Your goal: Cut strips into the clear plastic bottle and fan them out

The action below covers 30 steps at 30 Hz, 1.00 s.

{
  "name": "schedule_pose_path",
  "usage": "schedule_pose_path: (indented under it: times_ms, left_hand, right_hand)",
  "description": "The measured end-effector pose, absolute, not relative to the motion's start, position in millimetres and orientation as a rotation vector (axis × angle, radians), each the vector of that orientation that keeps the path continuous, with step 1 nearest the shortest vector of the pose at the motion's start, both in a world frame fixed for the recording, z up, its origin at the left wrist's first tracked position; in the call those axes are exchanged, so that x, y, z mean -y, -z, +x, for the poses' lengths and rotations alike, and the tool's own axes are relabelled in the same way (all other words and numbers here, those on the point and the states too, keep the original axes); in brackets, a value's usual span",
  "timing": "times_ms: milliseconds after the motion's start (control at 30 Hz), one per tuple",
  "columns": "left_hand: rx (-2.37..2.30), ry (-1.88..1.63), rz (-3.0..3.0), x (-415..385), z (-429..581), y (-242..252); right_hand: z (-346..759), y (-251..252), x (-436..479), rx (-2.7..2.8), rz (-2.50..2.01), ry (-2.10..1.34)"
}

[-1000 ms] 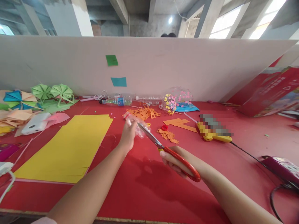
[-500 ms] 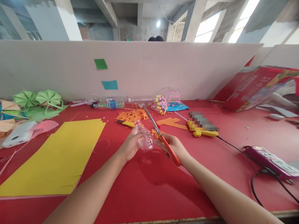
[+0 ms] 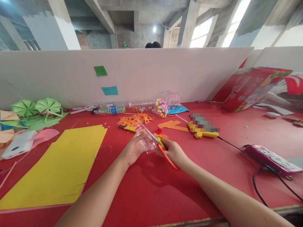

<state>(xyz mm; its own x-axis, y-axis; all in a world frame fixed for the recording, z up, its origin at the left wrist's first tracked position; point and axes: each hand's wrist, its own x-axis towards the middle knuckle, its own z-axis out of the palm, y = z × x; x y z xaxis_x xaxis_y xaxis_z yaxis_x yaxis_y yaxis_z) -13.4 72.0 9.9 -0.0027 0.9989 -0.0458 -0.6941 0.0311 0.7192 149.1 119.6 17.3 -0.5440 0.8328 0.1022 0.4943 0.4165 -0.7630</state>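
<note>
My left hand [image 3: 133, 148] is closed around a clear plastic bottle piece [image 3: 148, 143], its neck with a red ring pointing away from me. My right hand [image 3: 174, 153] grips a pair of scissors [image 3: 167, 157] with red and yellow handles. The blades point up and left, across the bottle piece; whether they touch it I cannot tell. Just beyond the hands lie a heap of orange paper stars [image 3: 134, 119], a yellow utility knife [image 3: 129, 128] and a red bottle cap [image 3: 159, 130].
Yellow paper sheets [image 3: 59, 164] cover the left of the red table [image 3: 151, 195]. To the right lie a yellow glue gun [image 3: 205, 134] and a purple power strip [image 3: 272, 159] with cables. Bottles [image 3: 113, 109] and a star-covered clear piece [image 3: 165, 104] stand along the white partition [image 3: 146, 72].
The scissors have turned, and their yellow handle now shows beside the red one. Their blades have dropped lower over the bottle piece. The camera view has shifted slightly.
</note>
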Motion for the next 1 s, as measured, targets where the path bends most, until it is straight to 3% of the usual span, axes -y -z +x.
schedule_pose_path:
  times_ms: [433, 667, 1000]
  left_hand:
    - [-0.834, -1.578, 0.614, -76.5, -11.7, -6.7]
    - [-0.918, -1.890, 0.413, -87.8, -29.4, -4.8]
    - [-0.879, -2.022, 0.186, -92.1, -53.6, -4.3]
  right_hand:
    - [150.8, -15.0, -120.0, 2.147, -1.086, -1.072]
    - [163.7, -35.9, -111.0, 2.185, -0.904, -1.613]
    - [173.6, -45.3, -116.3, 2.461, -0.978, -1.654]
